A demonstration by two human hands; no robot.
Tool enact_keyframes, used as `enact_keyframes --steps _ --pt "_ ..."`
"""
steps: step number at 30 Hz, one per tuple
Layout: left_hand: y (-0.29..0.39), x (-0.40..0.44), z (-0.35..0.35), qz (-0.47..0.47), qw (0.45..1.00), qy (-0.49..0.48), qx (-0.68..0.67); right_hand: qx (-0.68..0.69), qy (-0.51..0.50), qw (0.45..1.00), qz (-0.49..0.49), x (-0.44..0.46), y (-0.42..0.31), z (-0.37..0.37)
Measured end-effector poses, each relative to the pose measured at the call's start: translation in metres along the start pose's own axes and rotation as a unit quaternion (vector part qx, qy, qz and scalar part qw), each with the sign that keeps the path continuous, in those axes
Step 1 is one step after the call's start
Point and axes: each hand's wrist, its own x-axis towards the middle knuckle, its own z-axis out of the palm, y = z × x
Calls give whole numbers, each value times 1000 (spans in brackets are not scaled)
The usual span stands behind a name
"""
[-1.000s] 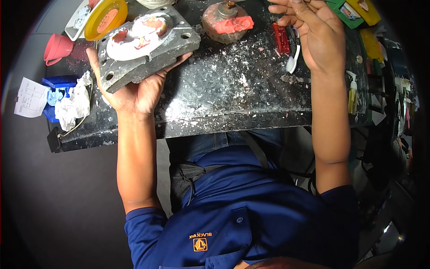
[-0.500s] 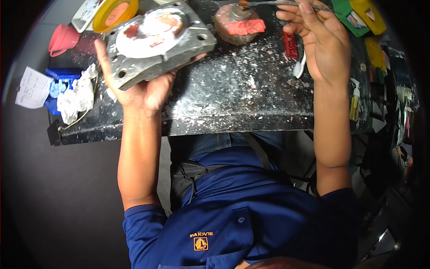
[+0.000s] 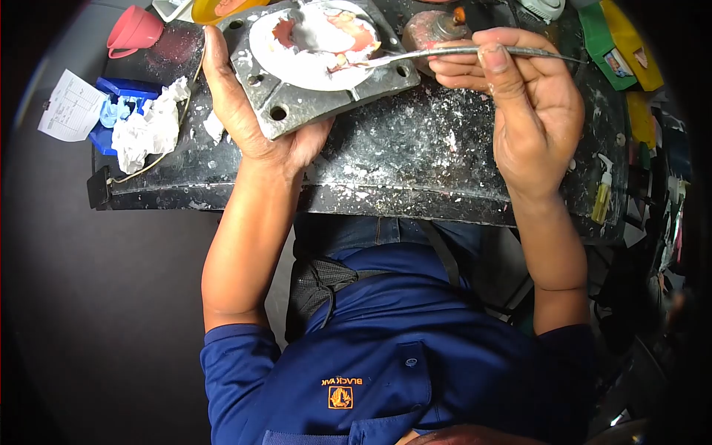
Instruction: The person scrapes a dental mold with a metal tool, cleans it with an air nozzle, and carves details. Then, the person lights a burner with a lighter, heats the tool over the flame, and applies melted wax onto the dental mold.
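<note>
While the hands are apart, metal mold in left grip

Metal mold (image 3: pixel 300 109): held by left hand (image 3: pixel 278 141); contains white fill (image 3: pixel 315 73), pink pieces (image 3: pixel 352 30). Thin tool (image 3: pixel 460 51): clamped by right hand (image 3: pixel 535 122), tip at fill. Left of left hand: pink cup (image 3: pixel 136 31), contents unclear; blue box (image 3: pixel 127 87), pale-blue crumpled material (image 3: pixel 113 111).

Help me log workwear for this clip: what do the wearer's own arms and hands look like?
The left hand and right hand are ungloved, with no ring visible. The left forearm and right forearm are bare, with no watch or bracelet in sight. The left sleeve and right sleeve are navy blue and short, without any visible marking.
</note>
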Motion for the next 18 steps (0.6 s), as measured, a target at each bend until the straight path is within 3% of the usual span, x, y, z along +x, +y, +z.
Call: enact_keyframes --steps 18 --pt "-1 -1 1 -4 1000 -15 2 -29 10 1000 4 -2 0 7"
